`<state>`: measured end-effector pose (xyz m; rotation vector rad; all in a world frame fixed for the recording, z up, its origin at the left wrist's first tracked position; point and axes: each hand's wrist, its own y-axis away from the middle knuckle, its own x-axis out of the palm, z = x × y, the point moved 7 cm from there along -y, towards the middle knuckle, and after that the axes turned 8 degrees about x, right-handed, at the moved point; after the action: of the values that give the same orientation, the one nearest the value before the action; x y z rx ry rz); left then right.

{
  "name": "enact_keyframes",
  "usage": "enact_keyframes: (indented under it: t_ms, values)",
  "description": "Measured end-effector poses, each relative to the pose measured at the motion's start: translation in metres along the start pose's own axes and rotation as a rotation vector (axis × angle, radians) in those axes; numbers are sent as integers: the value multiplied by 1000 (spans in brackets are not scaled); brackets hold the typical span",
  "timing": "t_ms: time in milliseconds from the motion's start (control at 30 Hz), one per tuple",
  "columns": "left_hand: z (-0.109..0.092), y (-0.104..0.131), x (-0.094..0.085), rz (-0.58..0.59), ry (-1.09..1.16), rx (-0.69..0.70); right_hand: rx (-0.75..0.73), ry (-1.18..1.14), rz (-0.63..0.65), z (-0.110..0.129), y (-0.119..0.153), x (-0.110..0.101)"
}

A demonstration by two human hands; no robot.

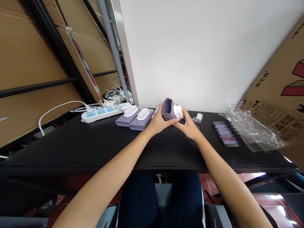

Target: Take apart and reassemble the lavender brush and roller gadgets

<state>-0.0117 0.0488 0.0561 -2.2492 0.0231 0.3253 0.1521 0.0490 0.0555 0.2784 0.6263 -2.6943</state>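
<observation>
Above the black table, my left hand (158, 122) is wrapped round a purple case (168, 109) with an open hollow end. My right hand (188, 126) grips a white ribbed piece (178, 112) at the right side of that case. The white piece touches the case. Left of my hands, two purple cases with white oval parts lie side by side, the outer one (127, 118) and the nearer one (140, 123). Another white part shows partly behind my left hand. Just beyond my right hand lies a small white and purple item (199, 118).
A white power strip (104, 113) with tangled cables sits at the left on the black table (95, 142). To the right are a blurred phone (226, 134) and a crumpled clear plastic bag (258, 131). A large cardboard box (277, 95) leans at the far right, beside a white wall.
</observation>
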Motion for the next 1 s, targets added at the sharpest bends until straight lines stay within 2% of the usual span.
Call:
enact_keyframes:
  t_ms: [67, 167, 233, 333, 533, 733, 1000]
  values:
    - [-5, 1, -4, -34, -204, 76, 51, -152, 62, -2, -2, 1]
    - [-18, 2, -4, -20, -461, 219, 133, -362, 101, -4, -3, -1]
    - [-25, 3, 0, 18, -573, 293, 169, -418, 86, -7, -3, -2]
    - [-29, 4, 4, 60, -666, 329, 197, -417, 55, -10, -3, -2]
    - [-32, 7, 7, 55, -696, 353, 212, -346, 38, -11, -1, 1]
    - [-37, 7, 6, 9, -619, 361, 216, -312, 79, -16, 1, 12]
    - [-30, 10, 10, -9, -550, 355, 232, -228, 109, -24, -2, 19]
